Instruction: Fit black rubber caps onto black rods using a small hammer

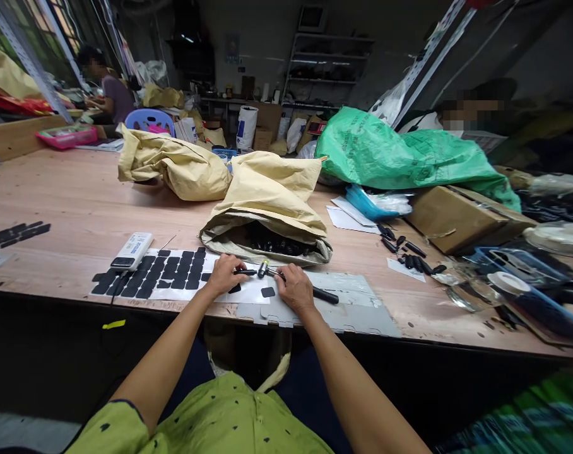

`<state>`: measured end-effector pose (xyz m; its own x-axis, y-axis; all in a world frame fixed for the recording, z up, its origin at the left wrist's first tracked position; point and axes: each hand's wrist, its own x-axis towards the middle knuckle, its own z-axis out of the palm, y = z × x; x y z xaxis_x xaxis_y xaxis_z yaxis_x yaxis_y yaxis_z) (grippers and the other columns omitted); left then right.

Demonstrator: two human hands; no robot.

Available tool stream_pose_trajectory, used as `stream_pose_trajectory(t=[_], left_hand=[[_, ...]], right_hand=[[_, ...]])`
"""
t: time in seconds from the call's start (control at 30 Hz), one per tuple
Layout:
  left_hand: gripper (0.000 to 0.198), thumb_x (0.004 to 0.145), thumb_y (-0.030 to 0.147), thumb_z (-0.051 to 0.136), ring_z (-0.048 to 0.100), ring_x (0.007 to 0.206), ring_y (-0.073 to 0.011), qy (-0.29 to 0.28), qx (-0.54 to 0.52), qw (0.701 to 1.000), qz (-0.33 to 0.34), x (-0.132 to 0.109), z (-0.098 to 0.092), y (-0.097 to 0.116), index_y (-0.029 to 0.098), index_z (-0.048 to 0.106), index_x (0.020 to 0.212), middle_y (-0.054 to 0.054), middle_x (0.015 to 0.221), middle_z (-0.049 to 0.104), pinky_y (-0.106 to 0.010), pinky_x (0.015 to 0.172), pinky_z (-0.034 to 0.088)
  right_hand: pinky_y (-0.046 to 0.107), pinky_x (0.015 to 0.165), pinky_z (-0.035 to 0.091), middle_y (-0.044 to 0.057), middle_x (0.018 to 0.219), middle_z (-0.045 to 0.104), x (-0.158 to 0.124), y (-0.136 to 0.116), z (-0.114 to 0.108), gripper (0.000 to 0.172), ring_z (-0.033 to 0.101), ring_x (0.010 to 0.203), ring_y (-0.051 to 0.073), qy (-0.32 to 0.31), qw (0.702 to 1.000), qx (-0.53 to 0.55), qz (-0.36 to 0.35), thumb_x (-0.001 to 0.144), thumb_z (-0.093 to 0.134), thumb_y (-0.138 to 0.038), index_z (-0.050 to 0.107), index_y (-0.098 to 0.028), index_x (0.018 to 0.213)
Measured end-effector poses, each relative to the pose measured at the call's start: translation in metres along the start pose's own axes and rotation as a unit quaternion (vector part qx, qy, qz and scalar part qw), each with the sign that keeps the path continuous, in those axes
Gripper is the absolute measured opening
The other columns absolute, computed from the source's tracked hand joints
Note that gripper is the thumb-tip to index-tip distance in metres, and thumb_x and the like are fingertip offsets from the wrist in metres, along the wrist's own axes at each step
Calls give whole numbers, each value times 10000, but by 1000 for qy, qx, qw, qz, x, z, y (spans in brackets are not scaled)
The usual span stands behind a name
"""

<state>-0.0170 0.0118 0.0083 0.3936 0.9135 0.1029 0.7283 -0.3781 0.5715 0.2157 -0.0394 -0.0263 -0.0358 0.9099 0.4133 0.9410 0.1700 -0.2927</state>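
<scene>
Fingers pinched, my left hand (224,275) holds a slim black piece (246,272) that points right, toward a small hammer. My right hand (295,287) is closed over the shaft of this hammer (262,269); its silver head has a yellow face, and its black grip sticks out to the right beneath my hand. Under both hands lie a white sheet and a grey board (362,309). Rows of black rounded patches (168,274) cover the sheet to the left, and one loose patch (268,292) lies between my hands. Just beyond, a tan sack (277,189) gapes open with black pieces inside.
A white device (132,251) with a cable sits on the patches. Loose black parts (414,263), a cardboard box (457,217) and a green sack (390,148) are to the right. Another tan sack (177,167) lies behind. Two other people sit farther back.
</scene>
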Motion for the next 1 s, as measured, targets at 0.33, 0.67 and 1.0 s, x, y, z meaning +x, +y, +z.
stream_pose_trajectory(t=[0.33,0.67,1.0], left_hand=[[199,709,353,767,534,1015,-260,-22,-52,998,-23,-16,6,-2,253,752,880,-16,910,693,-367,872,394],[196,671,303,800,540,1008,-246,-9,-54,998,-44,-15,8,1,254,760,856,-4,882,701,-347,858,399],[179,651,306,799,541,964,-238,-13,-38,997,-63,-13,10,2,238,733,803,5,842,678,-341,828,395]], right_hand=[[311,791,398,46,914,632,1,5,-3,193,523,866,198,-10,999,24,-33,936,480,-277,659,-216,974],[265,739,435,19,869,660,5,-28,-33,235,608,830,159,-16,987,154,-45,958,460,-332,680,-252,976],[262,720,415,32,862,668,1,-50,-29,267,605,832,165,-61,987,142,-38,960,444,-350,690,-247,949]])
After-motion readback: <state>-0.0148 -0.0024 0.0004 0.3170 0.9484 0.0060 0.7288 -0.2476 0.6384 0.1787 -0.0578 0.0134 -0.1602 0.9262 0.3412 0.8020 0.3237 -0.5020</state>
